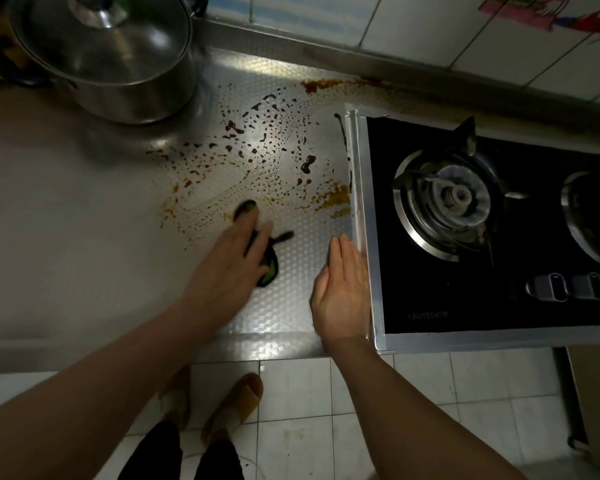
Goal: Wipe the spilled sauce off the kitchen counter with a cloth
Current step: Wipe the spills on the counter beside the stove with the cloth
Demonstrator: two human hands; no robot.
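The left hand (pixel 238 251) lies flat, with fingers stretched out, on a small dark cloth with green parts (pixel 269 268), and presses it on the textured steel worktop (pixel 84 216) in the middle of the frame. The hand does not close around the cloth; it only covers it from above, and parts of the cloth show at the fingertips and beside the thumb. The right hand (pixel 342 289) is open and holds nothing. It rests palm down on the worktop, just beside the metal edge of the black glass gas stove (pixel 499 237) at the right of the frame.

The spilled brown sauce (pixel 267 143) is spread as many drops and smears above the hands in the frame, from the large steel pot with a lid (pixel 108 53) in the upper left to the stove edge and the tiled wall. The spill lies straight ahead of the left fingers, and the left hand is nearer to it. In my judgement most of the sauce is not yet wiped, and the next stroke must go forward, up in the frame.
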